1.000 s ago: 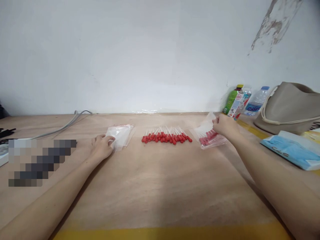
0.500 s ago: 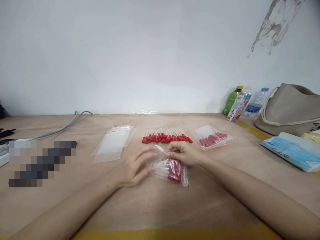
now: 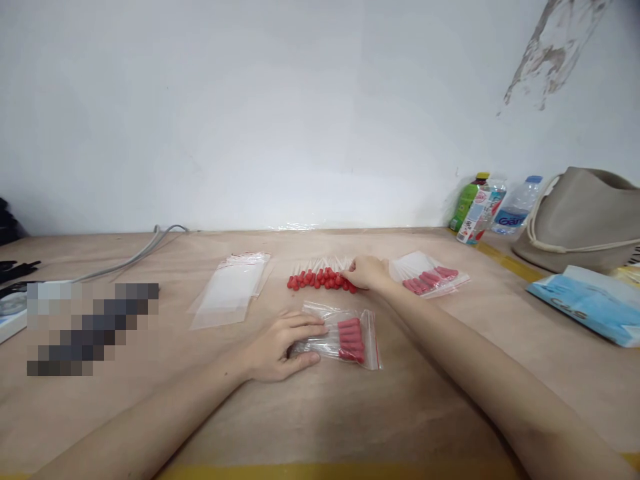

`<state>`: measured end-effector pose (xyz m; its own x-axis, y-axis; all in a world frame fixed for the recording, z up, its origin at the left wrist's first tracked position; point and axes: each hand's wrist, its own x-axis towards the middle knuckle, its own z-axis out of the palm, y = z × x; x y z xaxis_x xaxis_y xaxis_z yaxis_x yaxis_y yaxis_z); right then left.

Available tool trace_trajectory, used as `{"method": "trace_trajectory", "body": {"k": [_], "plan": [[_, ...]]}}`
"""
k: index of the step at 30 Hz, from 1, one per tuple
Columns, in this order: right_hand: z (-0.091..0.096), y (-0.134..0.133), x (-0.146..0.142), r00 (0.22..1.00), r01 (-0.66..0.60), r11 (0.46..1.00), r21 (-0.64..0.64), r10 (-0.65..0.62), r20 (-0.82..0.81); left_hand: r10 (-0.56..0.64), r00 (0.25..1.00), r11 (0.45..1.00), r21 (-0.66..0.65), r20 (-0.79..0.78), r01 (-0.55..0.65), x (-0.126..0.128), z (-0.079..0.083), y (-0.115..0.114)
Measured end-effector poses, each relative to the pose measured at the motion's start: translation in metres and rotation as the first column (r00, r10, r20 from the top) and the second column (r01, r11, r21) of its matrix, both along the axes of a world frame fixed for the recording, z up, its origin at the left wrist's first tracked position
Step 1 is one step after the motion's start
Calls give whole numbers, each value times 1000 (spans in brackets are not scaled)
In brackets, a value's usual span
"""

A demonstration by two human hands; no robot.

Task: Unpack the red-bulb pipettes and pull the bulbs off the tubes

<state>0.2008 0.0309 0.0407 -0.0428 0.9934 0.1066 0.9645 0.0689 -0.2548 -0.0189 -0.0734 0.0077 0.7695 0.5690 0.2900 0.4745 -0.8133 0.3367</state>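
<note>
A clear zip bag (image 3: 325,343) lies flat in front of me, with several red-bulbed droppers (image 3: 351,340) inside, their thin pale stems pointing left. My left hand (image 3: 283,343) rests over the bag's left end, fingers stretched out and thumb apart. Behind the bag is a row of loose droppers (image 3: 320,277), red bulbs toward me and stems toward the wall. At the right end of this row my right hand (image 3: 369,272) has its thumb and fingers closed around droppers; how many is hidden by the hand.
A stack of flat clear zip bags (image 3: 227,290) lies left of the row. To the right is a filled bag of droppers (image 3: 430,280). Farther right are bottles (image 3: 470,200), a blue packet (image 3: 580,303) and a grey-beige bag (image 3: 580,220). A cable (image 3: 133,253) runs along the left.
My right hand has left the bag and moved back to the loose droppers. My left hand has settled on the bag, which now lies flatter with its droppers lined up.
</note>
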Motion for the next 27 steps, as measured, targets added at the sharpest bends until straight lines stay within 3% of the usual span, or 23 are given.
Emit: {"method": "trace_trajectory", "body": {"k": [7,14,19,21,23,25,27], "plan": [[6,9,3,1000,-9,993,-116,7,-21,10,999,1000,7,-30,-10,3,5,-2],[0,25,8,998,69,998,-8,-69,11,13,999,1000,9,-41,-12,3,7,-3],[-5,17,9,998,67,993,98,-65,-16,11,1000,1000,11,-21,-11,3,5,-2],[-6,8,13,999,-4,977,212,12,-37,12,1000,1000,26,16,-13,4,4,-2],[-7,-1,21,982,-173,938,300,189,-22,15,999,999,38,47,-16,4,3,-2],[-10,-5,30,930,-355,883,307,366,23,19,998,999,38,55,-21,5,2,-2],[-12,-7,38,903,-424,864,272,427,49,26,998,999,36,51,-28,6,2,-2]]}}
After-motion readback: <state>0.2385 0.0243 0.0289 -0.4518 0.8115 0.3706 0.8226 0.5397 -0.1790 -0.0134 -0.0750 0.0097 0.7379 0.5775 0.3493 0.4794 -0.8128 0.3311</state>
